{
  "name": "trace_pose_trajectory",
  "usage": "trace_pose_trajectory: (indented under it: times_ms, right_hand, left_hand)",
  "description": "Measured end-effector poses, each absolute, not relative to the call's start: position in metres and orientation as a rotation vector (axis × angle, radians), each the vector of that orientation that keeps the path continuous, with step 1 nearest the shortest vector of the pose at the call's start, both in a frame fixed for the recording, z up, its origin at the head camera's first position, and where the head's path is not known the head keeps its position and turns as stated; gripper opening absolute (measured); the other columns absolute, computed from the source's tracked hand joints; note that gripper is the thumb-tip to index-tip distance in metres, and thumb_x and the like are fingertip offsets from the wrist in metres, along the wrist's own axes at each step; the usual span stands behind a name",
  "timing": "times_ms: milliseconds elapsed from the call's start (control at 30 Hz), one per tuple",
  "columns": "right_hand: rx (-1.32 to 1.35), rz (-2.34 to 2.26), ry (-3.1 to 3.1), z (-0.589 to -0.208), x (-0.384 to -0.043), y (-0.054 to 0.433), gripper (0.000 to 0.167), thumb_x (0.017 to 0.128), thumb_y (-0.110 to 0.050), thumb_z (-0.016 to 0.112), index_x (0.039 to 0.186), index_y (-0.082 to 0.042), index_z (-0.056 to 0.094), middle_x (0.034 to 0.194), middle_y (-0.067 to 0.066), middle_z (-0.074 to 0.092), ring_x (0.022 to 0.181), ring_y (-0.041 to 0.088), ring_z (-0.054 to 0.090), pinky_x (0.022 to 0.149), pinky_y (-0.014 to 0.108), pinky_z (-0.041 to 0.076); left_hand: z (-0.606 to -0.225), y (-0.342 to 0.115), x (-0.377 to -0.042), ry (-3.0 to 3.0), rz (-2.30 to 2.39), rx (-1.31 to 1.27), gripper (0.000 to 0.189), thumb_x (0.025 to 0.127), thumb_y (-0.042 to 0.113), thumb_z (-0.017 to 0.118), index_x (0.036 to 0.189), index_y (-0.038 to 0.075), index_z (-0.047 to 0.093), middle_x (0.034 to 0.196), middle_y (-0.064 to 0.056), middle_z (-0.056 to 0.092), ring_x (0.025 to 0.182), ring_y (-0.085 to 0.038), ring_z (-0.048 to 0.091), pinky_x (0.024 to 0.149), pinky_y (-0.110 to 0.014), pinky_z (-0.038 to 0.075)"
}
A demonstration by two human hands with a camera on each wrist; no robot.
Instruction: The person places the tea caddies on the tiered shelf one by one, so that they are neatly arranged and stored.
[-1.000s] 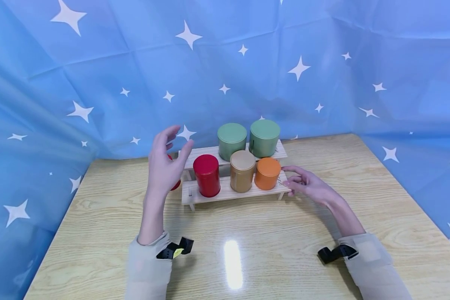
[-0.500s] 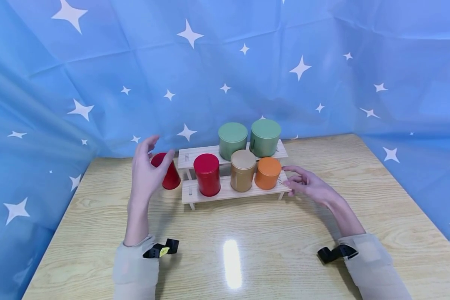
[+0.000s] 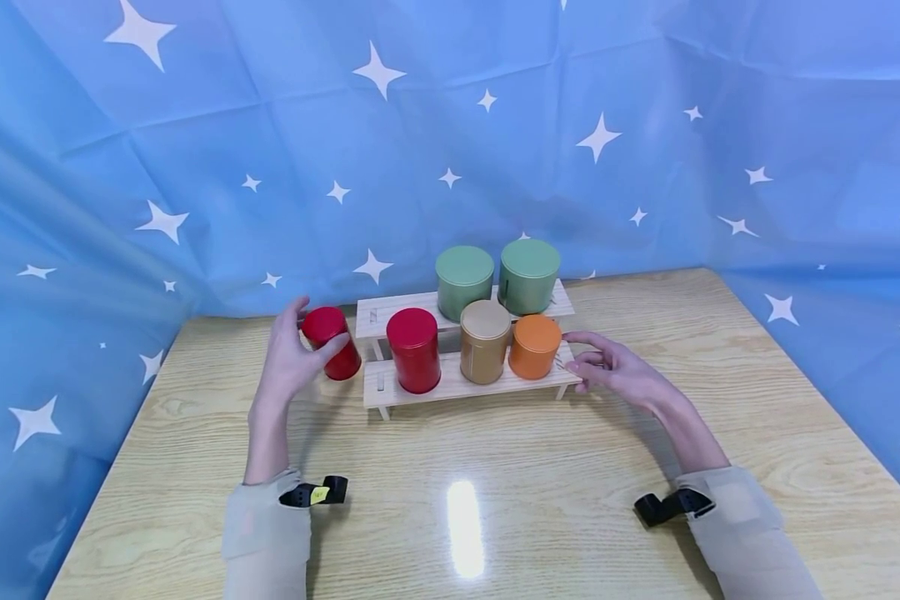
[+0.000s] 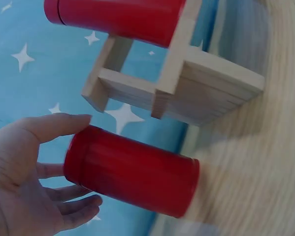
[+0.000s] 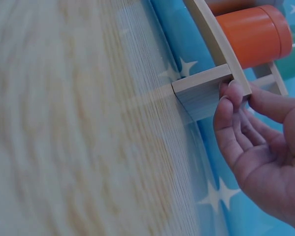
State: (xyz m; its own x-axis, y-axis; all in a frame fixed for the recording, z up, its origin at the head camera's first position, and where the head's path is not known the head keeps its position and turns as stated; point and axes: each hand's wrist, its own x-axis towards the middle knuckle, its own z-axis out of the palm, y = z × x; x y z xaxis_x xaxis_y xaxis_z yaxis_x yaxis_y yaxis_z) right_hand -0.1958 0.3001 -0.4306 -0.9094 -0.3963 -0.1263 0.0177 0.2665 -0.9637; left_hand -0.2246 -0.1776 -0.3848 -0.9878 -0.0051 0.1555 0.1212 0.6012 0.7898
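Note:
My left hand (image 3: 288, 358) reaches round the lid end of a red canister (image 3: 341, 363) standing on the table left of a two-tier wooden rack (image 3: 345, 398). In the left wrist view, the thumb lies at one edge of the lid and the other fingers pass along the far side, some fingertips hidden behind the canister (image 4: 132, 169). My right hand (image 3: 618, 371) pinches the right end of the rack's lower board, thumb on top and fingertips beneath. An orange canister (image 3: 536, 348) sits beside that hand, with a gold canister (image 3: 485, 346) and another red canister (image 3: 414, 354) further left.
Two green canisters (image 3: 465, 279) stand on the rack's upper tier. A blue cloth (image 3: 450, 125) with white stars hangs behind the wooden table (image 3: 570, 467). Black wrist cameras (image 3: 322, 492) are strapped over both sleeves.
My left hand has moved left from in front of the separate red canister and lowered onto its lid end. The right hand and the rack have stayed put.

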Motion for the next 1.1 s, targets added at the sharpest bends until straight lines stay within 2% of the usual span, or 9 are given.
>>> trace_pose_trajectory:
  times_ms: [133,300,467,600,1100]
  right_hand:
    - [-0.347,-1.675,2.206,-0.431,-0.196,0.301,0.058,0.104,-0.012,0.057,0.153,0.001,0.029,0.106,0.021,0.065,0.083,0.029,0.067,0.084,0.036,0.056]
    - [-0.351,-1.679,2.203,-0.432,-0.197,0.301,0.058,0.104,-0.012,0.057,0.153,0.002,0.029,0.106,0.021,0.065,0.083,0.03,0.067,0.083,0.035,0.056]
    - [-0.36,-1.686,2.199,-0.432,-0.197,0.301,0.058,0.104,-0.011,0.057,0.152,0.002,0.029,0.101,0.019,0.065,0.081,0.03,0.067,0.083,0.035,0.056]
    - [-0.356,-1.69,2.195,-0.432,-0.197,0.3,0.058,0.104,-0.011,0.057,0.152,0.002,0.029,0.101,0.019,0.066,0.081,0.03,0.067,0.083,0.035,0.056]
    - [-0.338,-1.658,2.229,-0.433,-0.198,0.302,0.056,0.103,-0.014,0.058,0.152,-0.002,0.032,0.1,0.015,0.067,0.082,0.033,0.067,0.079,0.035,0.056]
  left_hand:
    - [-0.393,-0.181,-0.229,-2.714,-1.375,-0.126,0.09,0.086,0.013,0.078,0.155,-0.001,0.023,0.146,-0.026,0.04,0.132,-0.042,0.04,0.1,-0.061,0.045]
    - [-0.401,-0.184,-0.233,-2.693,-1.469,-0.182,0.083,0.085,0.004,0.078,0.15,-0.004,0.028,0.142,-0.025,0.045,0.129,-0.042,0.045,0.102,-0.059,0.045]
    - [-0.403,-0.184,-0.233,-2.702,-1.56,-0.172,0.082,0.085,0.0,0.076,0.149,-0.004,0.026,0.143,-0.025,0.045,0.132,-0.042,0.044,0.106,-0.058,0.042]
    - [-0.405,-0.184,-0.233,-2.706,-1.604,-0.139,0.08,0.086,0.0,0.075,0.148,-0.004,0.026,0.143,-0.026,0.045,0.131,-0.043,0.044,0.107,-0.058,0.041]
    - [-0.389,-0.182,-0.224,-2.575,-1.553,-0.041,0.076,0.087,0.009,0.078,0.148,0.0,0.033,0.14,-0.022,0.049,0.125,-0.04,0.05,0.1,-0.056,0.048]
